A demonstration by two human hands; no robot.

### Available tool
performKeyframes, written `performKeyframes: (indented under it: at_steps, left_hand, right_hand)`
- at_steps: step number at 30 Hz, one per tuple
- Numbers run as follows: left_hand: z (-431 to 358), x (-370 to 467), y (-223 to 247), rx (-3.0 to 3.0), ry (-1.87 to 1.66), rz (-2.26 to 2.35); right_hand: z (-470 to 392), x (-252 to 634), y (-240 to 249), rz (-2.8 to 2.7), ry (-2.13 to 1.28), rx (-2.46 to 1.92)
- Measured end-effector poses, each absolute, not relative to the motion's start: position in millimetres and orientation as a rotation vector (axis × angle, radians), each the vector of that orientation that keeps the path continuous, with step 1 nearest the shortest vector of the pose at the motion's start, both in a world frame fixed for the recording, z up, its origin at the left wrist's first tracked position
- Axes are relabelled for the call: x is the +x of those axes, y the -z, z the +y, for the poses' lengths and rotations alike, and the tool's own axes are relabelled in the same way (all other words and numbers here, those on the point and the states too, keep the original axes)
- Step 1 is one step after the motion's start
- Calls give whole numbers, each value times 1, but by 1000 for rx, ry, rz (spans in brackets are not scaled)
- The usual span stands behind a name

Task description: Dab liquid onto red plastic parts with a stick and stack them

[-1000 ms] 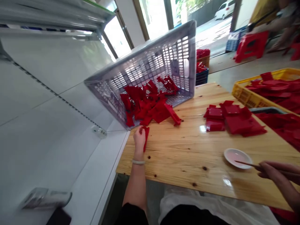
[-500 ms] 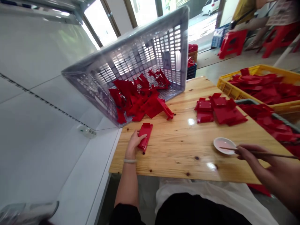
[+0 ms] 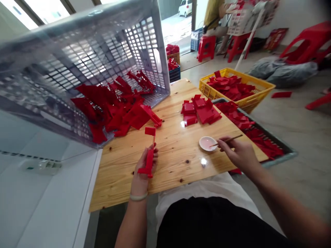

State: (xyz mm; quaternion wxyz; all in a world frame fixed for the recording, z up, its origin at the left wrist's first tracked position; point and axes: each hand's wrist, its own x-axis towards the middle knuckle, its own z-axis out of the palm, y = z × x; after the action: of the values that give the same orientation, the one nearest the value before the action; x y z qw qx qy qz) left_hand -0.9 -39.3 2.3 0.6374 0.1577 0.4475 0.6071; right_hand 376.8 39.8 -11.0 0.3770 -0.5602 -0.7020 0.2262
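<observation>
The L hand (image 3: 141, 167) gripped a red piece (image 3: 149, 162) above the near L part of the worktop (image 3: 169, 156). The R hand (image 3: 242, 154) pinched a thin stick (image 3: 234, 138), tip at a white dish (image 3: 200, 144). A soft, steady L grip & a low stick prob. worked best. The piece looked thin & bright, w/ a flat tab (image 3: 150, 131) at its far end.

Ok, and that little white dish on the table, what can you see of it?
The dish is small, round, shallow and white, with a smooth, glossy look, perhaps ceramic or plastic. It sits upright on the wooden table, holding something pale pink, seemingly a liquid. The tip of a thin brown stick, held in the right hand, reaches into it. The pile of red pieces lies apart from it, farther from the person.
</observation>
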Motion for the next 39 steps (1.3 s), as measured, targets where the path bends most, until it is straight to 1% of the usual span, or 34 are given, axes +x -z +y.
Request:
performKeyframes:
  at_steps: [4, 6, 10, 14, 21, 23, 27, 30, 33, 39]
  left_hand:
    - [-45, 26, -10, 199, -1378, 730]
    - [-46, 42, -19, 183, -1363, 689]
    - [-44, 64, -35, 201, -1279, 737]
    - [-47, 73, -40, 271, -1246, 796]
    - [-63, 83, -48, 485, -1225, 763]
    - [-67, 87, -52, 531, -1222, 769]
    - [-75, 96, -58, 582, -1285, 891]
    - [-80, 101, -60, 683, -1324, 1040]
    - [-82, 103, -63, 771, -1320, 1122]
    - [-82, 103, -72, 895, -1317, 1167]
  right_hand:
    - [43, 377, 6, -1731, -670, -1414]
    - [43, 378, 1, -1701, -704, -1405]
    - [42, 383, -12, -1744, -731, -1389]
    - [39, 387, -25, -1796, -729, -1371]
    - [36, 383, -28, -1709, -737, -1351]
    - [28, 377, -39, -1609, -772, -1327]
    - [0, 360, -81, -1495, -932, -1166]
    - [-17, 348, -103, -1671, -933, -934]
    - [-22, 341, -106, -1899, -863, -709]
    - [-19, 325, -103, -2101, -720, -574]
